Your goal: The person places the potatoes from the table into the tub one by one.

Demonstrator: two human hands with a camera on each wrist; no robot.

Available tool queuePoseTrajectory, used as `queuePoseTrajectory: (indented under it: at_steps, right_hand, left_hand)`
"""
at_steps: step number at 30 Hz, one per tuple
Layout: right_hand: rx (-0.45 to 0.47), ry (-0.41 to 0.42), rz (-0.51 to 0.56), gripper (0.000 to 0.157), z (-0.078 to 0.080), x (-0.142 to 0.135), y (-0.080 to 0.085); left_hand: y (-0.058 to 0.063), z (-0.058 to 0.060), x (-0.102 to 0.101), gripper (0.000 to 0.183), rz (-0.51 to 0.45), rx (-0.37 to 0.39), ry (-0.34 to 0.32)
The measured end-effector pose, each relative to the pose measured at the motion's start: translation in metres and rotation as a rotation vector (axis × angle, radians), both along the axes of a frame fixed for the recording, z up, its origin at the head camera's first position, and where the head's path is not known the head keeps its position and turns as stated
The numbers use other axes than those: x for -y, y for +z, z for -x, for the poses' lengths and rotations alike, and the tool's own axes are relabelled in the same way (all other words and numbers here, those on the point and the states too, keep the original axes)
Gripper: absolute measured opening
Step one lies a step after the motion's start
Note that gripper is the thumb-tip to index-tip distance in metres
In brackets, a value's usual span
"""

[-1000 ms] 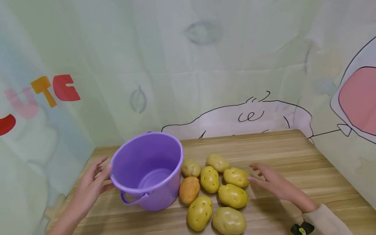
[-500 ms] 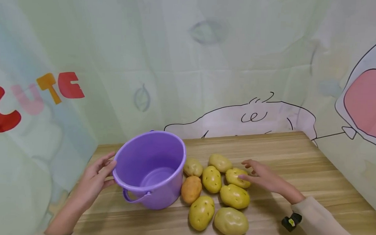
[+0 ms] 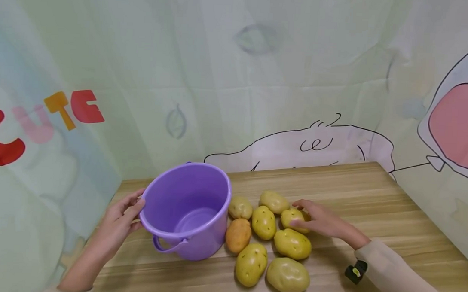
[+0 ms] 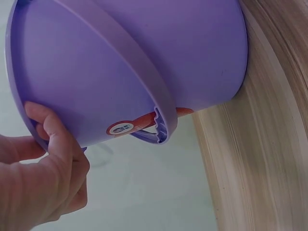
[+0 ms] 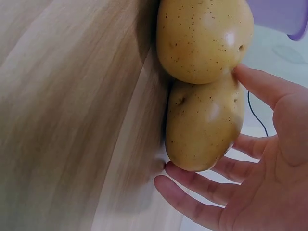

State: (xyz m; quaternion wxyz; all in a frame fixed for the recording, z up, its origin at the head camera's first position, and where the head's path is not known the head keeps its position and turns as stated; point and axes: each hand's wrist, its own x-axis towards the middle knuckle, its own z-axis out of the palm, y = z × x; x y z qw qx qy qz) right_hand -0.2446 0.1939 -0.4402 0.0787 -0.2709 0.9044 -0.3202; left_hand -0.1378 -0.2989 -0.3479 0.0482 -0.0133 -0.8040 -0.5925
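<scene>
A purple bucket stands upright on the table, its handle hanging down the near side. My left hand grips its left rim; in the left wrist view the curled fingers lie against the outer wall. Several potatoes lie right of the bucket. Around the rightmost yellow potato my right hand curves, thumb on the near side and fingertips at the far side. In the right wrist view this potato touches another potato, and the lower fingers reach past it.
An orange-brown potato lies close against the bucket. Nearer the front are a yellow potato and a pale potato. The wooden table meets a printed cloth backdrop behind and at both sides.
My right hand has moved left from beside the potatoes to around the rightmost one. My left hand has come onto the bucket's rim. The potatoes and bucket keep their places.
</scene>
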Motion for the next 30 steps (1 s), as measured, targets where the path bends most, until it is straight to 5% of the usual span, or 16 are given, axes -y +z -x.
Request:
queuePoseTrajectory:
  at_steps: [9,30]
  right_hand:
    - [-0.011,0.049,-0.018,0.064,0.008,0.015,0.005]
    - [0.016,0.045,-0.027,0.060,0.009,0.004,0.009]
  left_hand:
    - [-0.001,-0.003,0.010,0.060,-0.063,-0.015,-0.016]
    - [-0.001,0.003,0.001,0.058,-0.048,-0.011,-0.031]
